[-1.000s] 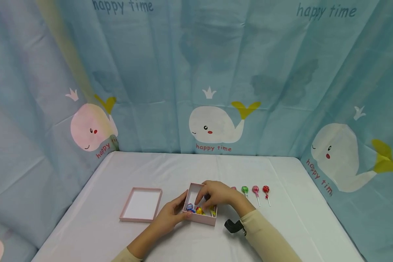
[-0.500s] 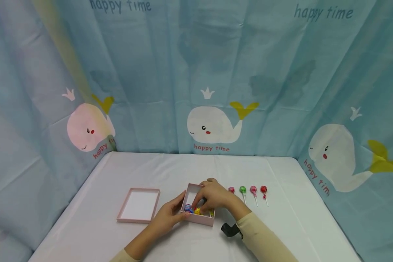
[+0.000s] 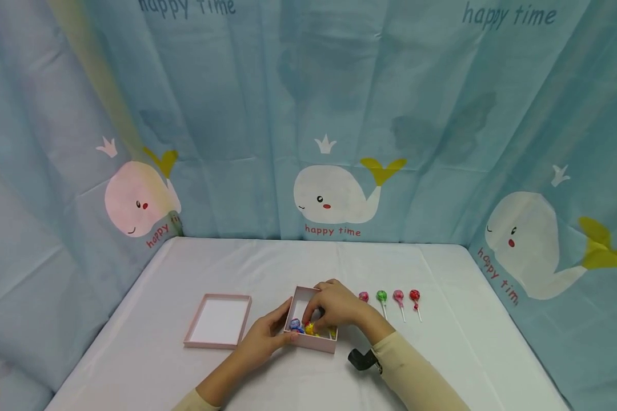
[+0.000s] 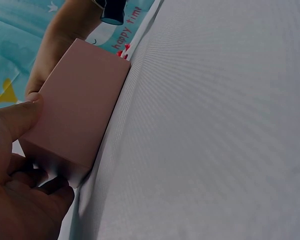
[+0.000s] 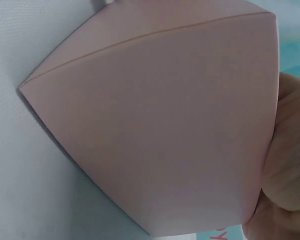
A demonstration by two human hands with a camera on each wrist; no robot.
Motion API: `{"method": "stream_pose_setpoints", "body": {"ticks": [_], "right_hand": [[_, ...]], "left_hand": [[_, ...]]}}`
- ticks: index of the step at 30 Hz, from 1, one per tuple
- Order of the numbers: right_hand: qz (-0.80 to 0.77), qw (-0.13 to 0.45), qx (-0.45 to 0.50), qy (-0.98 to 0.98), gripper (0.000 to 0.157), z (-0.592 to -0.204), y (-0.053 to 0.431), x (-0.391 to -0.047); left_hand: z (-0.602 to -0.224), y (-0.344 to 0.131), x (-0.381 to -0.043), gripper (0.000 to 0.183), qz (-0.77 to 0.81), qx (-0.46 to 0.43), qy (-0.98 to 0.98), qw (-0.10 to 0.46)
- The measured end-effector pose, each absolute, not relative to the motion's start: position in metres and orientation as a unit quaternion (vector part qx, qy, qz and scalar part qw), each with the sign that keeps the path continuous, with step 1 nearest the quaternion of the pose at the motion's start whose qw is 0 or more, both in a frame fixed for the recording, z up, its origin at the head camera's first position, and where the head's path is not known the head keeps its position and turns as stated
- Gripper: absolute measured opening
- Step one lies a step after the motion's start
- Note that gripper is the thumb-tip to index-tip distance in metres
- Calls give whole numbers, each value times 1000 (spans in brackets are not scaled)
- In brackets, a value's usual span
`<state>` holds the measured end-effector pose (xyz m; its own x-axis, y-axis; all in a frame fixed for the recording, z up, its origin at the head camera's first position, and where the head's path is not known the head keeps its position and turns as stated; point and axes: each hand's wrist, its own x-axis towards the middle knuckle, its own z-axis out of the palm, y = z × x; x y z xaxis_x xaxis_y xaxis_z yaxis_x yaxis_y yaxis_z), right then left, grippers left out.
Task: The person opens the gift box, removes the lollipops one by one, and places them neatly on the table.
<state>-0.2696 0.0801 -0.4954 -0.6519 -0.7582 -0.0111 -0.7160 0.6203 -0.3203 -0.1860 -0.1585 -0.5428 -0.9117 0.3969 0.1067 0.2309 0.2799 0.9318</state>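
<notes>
A small pink box [image 3: 313,343] without its lid stands on the table, tilted slightly in the head view. My left hand [image 3: 264,341] grips its left side, thumb along the front wall; the left wrist view has that thumb and curled fingers at the box's end. Reaching in over the right side, my right hand [image 3: 337,305] pinches a yellow lollipop [image 3: 309,328] between thumb and forefinger. Beside it in the box lies a blue lollipop [image 3: 295,325]. Another yellow one [image 3: 332,331] shows partly at the right corner. From the right wrist, the box wall hides the fingertips.
A pink box lid [image 3: 218,321] lies to the left, white inside up. Right of the box, several lollipops stand in a row, among them a green one [image 3: 381,296] and a red one [image 3: 415,295]. A black device [image 3: 362,359] sits at the right wrist.
My right fingers have moved slightly left inside the box and closed in on the yellow lollipop. The left hand keeps its hold; the whole view has shifted a little.
</notes>
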Motion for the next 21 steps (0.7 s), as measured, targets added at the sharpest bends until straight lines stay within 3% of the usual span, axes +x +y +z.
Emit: {"method": "stream_pose_setpoints", "body": {"ticks": [21], "right_hand": [[-308,81,-394,862,18,-487,96,-279]], "left_hand": [[-541,-156,-185,87,561,178,805,72]]}}
